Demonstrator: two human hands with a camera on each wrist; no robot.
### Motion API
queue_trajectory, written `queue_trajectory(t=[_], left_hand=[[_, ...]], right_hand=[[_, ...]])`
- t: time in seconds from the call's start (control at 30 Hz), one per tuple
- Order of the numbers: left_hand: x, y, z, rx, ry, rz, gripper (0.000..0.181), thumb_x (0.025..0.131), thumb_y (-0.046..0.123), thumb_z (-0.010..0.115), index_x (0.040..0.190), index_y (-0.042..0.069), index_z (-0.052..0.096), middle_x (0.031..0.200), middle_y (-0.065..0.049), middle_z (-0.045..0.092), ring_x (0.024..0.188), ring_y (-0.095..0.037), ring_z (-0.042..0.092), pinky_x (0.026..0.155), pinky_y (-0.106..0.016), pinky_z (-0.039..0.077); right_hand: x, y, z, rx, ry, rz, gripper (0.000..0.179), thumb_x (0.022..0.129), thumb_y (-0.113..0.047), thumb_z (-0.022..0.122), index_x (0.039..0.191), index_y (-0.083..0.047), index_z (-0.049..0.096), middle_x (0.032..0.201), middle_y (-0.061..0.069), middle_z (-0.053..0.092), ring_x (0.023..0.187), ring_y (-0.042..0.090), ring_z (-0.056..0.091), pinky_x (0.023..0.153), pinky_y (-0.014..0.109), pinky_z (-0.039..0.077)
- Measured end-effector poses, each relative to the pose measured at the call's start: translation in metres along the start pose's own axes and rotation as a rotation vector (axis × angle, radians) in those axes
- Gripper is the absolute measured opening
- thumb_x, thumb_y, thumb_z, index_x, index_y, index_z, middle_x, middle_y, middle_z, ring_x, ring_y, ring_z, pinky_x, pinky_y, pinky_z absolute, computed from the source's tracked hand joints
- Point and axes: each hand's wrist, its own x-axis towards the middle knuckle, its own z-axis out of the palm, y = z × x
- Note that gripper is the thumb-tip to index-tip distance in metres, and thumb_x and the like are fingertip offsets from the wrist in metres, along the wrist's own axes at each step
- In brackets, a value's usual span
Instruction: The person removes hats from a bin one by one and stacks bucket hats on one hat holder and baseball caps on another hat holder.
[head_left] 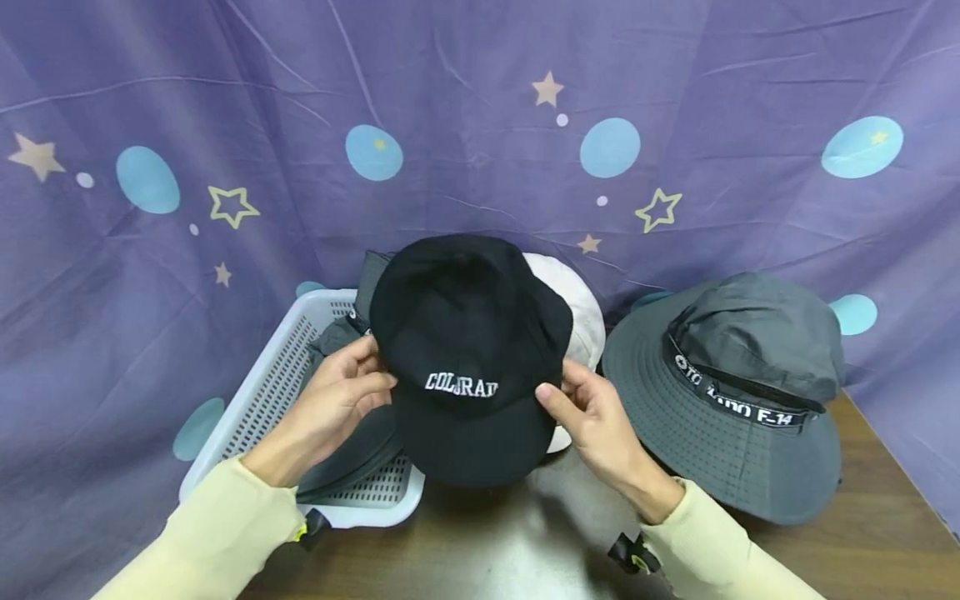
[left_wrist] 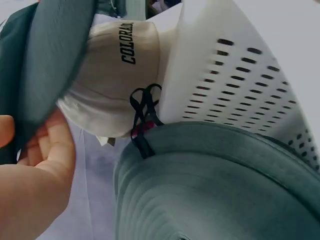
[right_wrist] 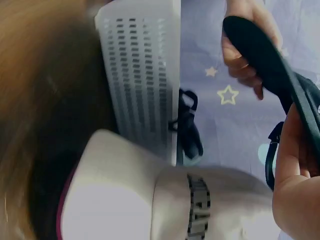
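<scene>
Both hands hold up a black baseball cap (head_left: 457, 325) with white lettering on its front, its brim towards me. At the cap's left edge the left hand (head_left: 337, 404) pinches it between thumb and fingers. On the opposite edge the right hand (head_left: 600, 425) grips it, thumb in front. The left wrist view shows the left hand (left_wrist: 42, 175) at the brim; in the right wrist view the right hand (right_wrist: 295, 180) holds the other side. Partly hidden behind the black cap is a white cap (head_left: 581, 312), whose dark lettering shows in the left wrist view.
A light plastic basket (head_left: 251, 408) with perforated walls stands at the left, with dark grey hats (head_left: 348, 475) inside. To the right, a large grey bucket hat (head_left: 757, 333) with a lettered band sits on the wooden table (head_left: 885, 483). A purple star-patterned curtain (head_left: 480, 125) hangs behind.
</scene>
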Motion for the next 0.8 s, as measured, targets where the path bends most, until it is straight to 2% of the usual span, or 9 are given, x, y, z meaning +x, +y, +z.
queue_trajectory(t=[0.2,0.37,0.47,0.67,0.8], left_hand=[[0.007,0.001,0.014,0.033,-0.034,0.068,0.048,0.083,-0.018,0.050,0.126,0.002,0.047,0.097,-0.008,0.061,0.083,-0.015,0.061,0.072,-0.027,0.052],[0.018,0.010,0.028,0.046,-0.045,0.104,0.051,0.082,-0.019,0.050,0.129,0.000,0.045,0.099,-0.008,0.060,0.083,-0.015,0.060,0.071,-0.025,0.050],[0.028,0.019,0.036,0.004,-0.044,0.082,0.045,0.082,-0.018,0.050,0.122,0.000,0.049,0.095,-0.008,0.060,0.081,-0.016,0.058,0.071,-0.026,0.050],[0.053,0.033,0.043,-0.176,-0.033,-0.019,0.023,0.085,-0.014,0.049,0.095,0.003,0.061,0.085,-0.006,0.057,0.077,-0.017,0.055,0.069,-0.028,0.048],[0.071,0.035,0.045,-0.177,-0.040,-0.005,0.022,0.088,-0.011,0.049,0.090,0.006,0.062,0.083,-0.005,0.054,0.077,-0.017,0.054,0.069,-0.028,0.047]], right_hand=[[0.001,-0.006,-0.018,0.030,0.058,-0.017,0.032,0.093,0.009,0.048,0.124,0.006,0.044,0.083,0.004,0.068,0.067,0.007,0.059,0.058,0.022,0.049],[0.008,-0.018,-0.032,0.024,0.071,-0.063,0.044,0.091,0.012,0.046,0.134,0.002,0.040,0.090,0.008,0.070,0.069,0.010,0.061,0.057,0.024,0.047],[0.015,-0.025,-0.040,0.054,0.077,-0.079,0.046,0.091,0.013,0.045,0.136,0.000,0.040,0.094,0.010,0.070,0.071,0.012,0.064,0.058,0.025,0.049],[0.035,-0.032,-0.053,0.115,0.126,-0.067,0.049,0.091,0.015,0.043,0.136,-0.002,0.040,0.091,0.009,0.069,0.070,0.013,0.064,0.061,0.027,0.052],[0.049,-0.031,-0.060,0.119,0.182,-0.001,0.047,0.092,0.014,0.042,0.135,-0.005,0.042,0.087,0.005,0.069,0.067,0.012,0.062,0.058,0.024,0.051]])
